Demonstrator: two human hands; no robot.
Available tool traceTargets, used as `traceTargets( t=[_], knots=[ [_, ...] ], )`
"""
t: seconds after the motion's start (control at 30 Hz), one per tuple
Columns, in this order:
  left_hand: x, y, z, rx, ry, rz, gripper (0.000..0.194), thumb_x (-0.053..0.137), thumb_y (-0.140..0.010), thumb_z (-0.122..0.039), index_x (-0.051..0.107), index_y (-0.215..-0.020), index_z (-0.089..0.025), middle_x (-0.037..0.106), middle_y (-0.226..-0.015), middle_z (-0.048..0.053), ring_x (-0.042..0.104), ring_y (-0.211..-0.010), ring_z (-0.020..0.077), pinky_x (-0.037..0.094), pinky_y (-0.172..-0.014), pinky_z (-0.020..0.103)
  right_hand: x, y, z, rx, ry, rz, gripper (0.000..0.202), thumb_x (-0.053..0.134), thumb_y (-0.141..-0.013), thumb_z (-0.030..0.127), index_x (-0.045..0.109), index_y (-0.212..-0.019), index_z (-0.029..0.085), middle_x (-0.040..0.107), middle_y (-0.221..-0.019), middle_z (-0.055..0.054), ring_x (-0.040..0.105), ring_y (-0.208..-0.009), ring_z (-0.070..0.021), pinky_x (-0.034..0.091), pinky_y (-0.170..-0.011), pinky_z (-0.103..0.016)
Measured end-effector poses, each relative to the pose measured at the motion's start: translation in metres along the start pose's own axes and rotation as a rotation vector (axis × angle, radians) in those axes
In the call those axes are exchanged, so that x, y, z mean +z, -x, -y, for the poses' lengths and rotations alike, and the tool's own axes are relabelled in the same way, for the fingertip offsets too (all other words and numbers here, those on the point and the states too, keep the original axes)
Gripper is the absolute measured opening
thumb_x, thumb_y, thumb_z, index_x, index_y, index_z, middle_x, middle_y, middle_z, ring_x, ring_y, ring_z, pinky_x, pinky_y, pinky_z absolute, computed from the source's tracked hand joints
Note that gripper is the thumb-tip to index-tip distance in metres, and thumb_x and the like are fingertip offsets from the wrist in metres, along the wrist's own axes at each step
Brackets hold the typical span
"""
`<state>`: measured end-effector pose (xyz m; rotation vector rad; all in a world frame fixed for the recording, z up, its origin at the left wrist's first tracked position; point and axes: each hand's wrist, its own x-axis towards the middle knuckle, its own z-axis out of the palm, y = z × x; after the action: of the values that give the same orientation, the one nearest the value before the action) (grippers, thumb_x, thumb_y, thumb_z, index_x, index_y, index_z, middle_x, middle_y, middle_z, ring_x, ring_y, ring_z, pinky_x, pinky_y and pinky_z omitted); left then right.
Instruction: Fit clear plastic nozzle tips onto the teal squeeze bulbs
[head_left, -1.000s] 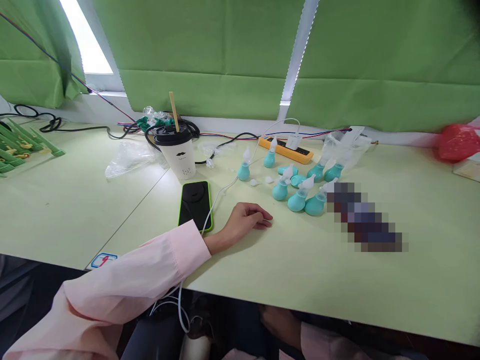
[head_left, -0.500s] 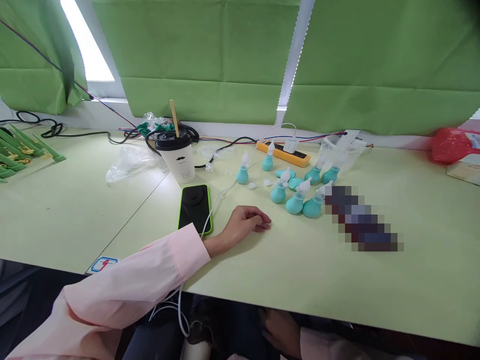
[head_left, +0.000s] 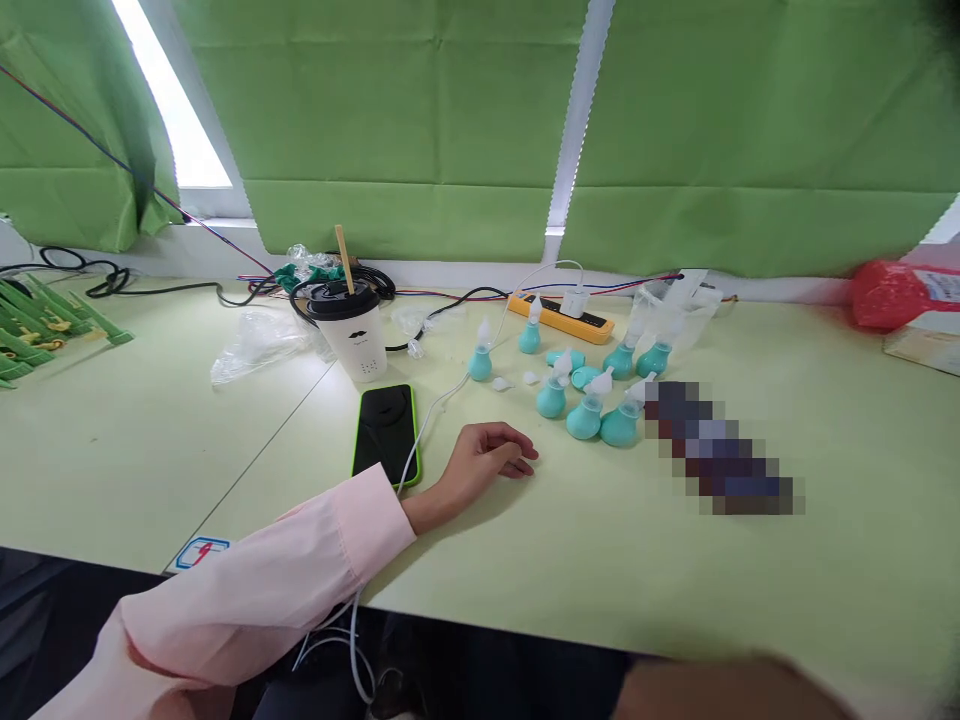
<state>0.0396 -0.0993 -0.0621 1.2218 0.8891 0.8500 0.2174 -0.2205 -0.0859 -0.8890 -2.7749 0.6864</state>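
Left hand (head_left: 486,462), in a loose pale pink sleeve (head_left: 300,560), resting palm-down on the pale green desk (head_left: 570,560); fingers loosely curled, grip relaxed and holding nothing. Fingertips (head_left: 525,460) touching the desk surface, pointing right toward the cluster of small teal rubber bulbs with translucent white nozzles (head_left: 585,415). Nearest bulb near the fingertips but apart from them, a strip of bare desk between.

Black smartphone in a lime-green case (head_left: 385,433) lying flat just left of the wrist, face up. Thin white charging cable (head_left: 431,410) running between phone and hand, continuing over the near desk edge below the sleeve. White paper cup with black lid and wooden stirrer (head_left: 351,328) upright behind the phone. Orange power strip (head_left: 561,317) at the far edge, behind the bulbs. Crumpled clear plastic bag (head_left: 255,340) left of the cup.

Blurred skin-toned shape at the bottom right edge, apparently the right hand (head_left: 735,690), below the near desk edge; grip state cannot be told.

Open desk surface wide between the left hand and the near edge, and to the right of the pixelated patch. Seam between two desk panels running diagonally left of the phone.
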Motion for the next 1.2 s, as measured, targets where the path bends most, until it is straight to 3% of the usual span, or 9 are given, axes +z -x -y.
traceTargets(
  t=[0.1,0.13,0.23,0.3,0.47,0.67,0.77,1.0,1.2],
  knots=[
    [-0.001,0.003,-0.001,0.07,0.032,0.016,0.014,0.05,-0.067,-0.02,0.058,-0.07,-0.009,0.062,-0.067,0.006,0.057,-0.056,0.0119,0.046,-0.057,0.023,-0.051,-0.025,-0.021,-0.04,-0.041,-0.098,0.038,0.054,-0.074,0.035,0.047,-0.111,0.024,0.058,-0.098,-0.003,0.058,-0.079,-0.014,0.05,-0.069,-0.025],
    [-0.002,0.003,-0.001,0.079,0.057,0.03,0.015,0.049,-0.068,-0.021,0.058,-0.07,-0.009,0.061,-0.064,0.005,0.057,-0.056,0.012,0.045,-0.056,0.023,-0.06,-0.037,-0.031,0.002,-0.061,-0.292,0.036,0.054,-0.075,0.031,0.048,-0.109,0.025,0.06,-0.095,-0.002,0.059,-0.078,-0.0144,0.05,-0.068,-0.027],
    [-0.003,0.002,0.001,0.03,0.136,0.066,0.019,0.05,-0.071,-0.025,0.059,-0.075,-0.009,0.061,-0.064,0.005,0.059,-0.058,0.0138,0.046,-0.059,0.024,-0.061,-0.072,-0.061,-0.014,0.02,-0.842,0.03,0.057,-0.073,0.021,0.051,-0.102,0.026,0.061,-0.094,-0.003,0.059,-0.081,-0.0169,0.049,-0.072,-0.032],
    [-0.003,0.001,0.002,-0.018,0.142,0.08,0.023,0.054,-0.07,-0.029,0.06,-0.076,-0.008,0.061,-0.066,0.006,0.06,-0.061,0.0148,0.047,-0.064,0.027,-0.05,-0.083,-0.075,-0.053,0.066,-0.954,0.036,0.06,-0.069,0.019,0.05,-0.103,0.024,0.06,-0.096,-0.005,0.057,-0.087,-0.019,0.048,-0.074,-0.035],
    [-0.002,0.0,0.002,-0.037,0.083,0.044,0.025,0.065,-0.062,-0.03,0.06,-0.073,-0.008,0.061,-0.069,0.005,0.058,-0.063,0.0118,0.047,-0.065,0.025,-0.038,-0.082,-0.072,-0.071,0.017,-0.91,0.039,0.058,-0.07,0.014,0.046,-0.106,0.023,0.059,-0.1,-0.005,0.055,-0.093,-0.0185,0.047,-0.077,-0.035],
    [0.0,0.005,0.004,0.136,-0.093,-0.104,0.022,0.068,-0.059,-0.027,0.055,-0.068,-0.012,0.061,-0.069,0.003,0.057,-0.063,0.0107,0.047,-0.06,0.023,-0.042,-0.075,-0.064,0.009,-0.107,-0.822,0.038,0.057,-0.071,0.019,0.047,-0.108,0.022,0.058,-0.106,-0.006,0.058,-0.087,-0.0168,0.051,-0.074,-0.032],
    [0.0,0.007,0.004,0.21,-0.187,-0.125,0.022,0.069,-0.057,-0.027,0.056,-0.068,-0.013,0.059,-0.071,0.002,0.055,-0.065,0.0108,0.048,-0.061,0.023,-0.038,-0.073,-0.067,0.01,-0.048,-0.86,0.039,0.059,-0.07,0.021,0.048,-0.107,0.022,0.062,-0.096,-0.005,0.06,-0.079,-0.0155,0.052,-0.068,-0.03],
    [0.0,0.008,0.004,0.239,-0.163,-0.01,0.028,0.072,-0.053,-0.024,0.054,-0.07,-0.013,0.053,-0.071,0.001,0.05,-0.068,0.0102,0.044,-0.056,0.02,-0.035,-0.072,-0.07,-0.078,0.222,-0.94,0.04,0.064,-0.066,0.023,0.048,-0.102,0.02,0.064,-0.078,-0.004,0.061,-0.072,-0.0168,0.051,-0.061,-0.029],
    [0.003,0.01,-0.004,0.088,0.091,0.089,0.026,0.068,-0.06,-0.02,0.045,-0.072,-0.013,0.059,-0.071,0.002,0.056,-0.065,0.0113,0.045,-0.062,0.025,-0.033,-0.074,-0.07,-0.121,0.191,-1.019,0.045,0.065,-0.061,0.016,0.047,-0.103,0.021,0.064,-0.079,-0.003,0.06,-0.073,-0.0169,0.051,-0.064,-0.031]
  ],
)
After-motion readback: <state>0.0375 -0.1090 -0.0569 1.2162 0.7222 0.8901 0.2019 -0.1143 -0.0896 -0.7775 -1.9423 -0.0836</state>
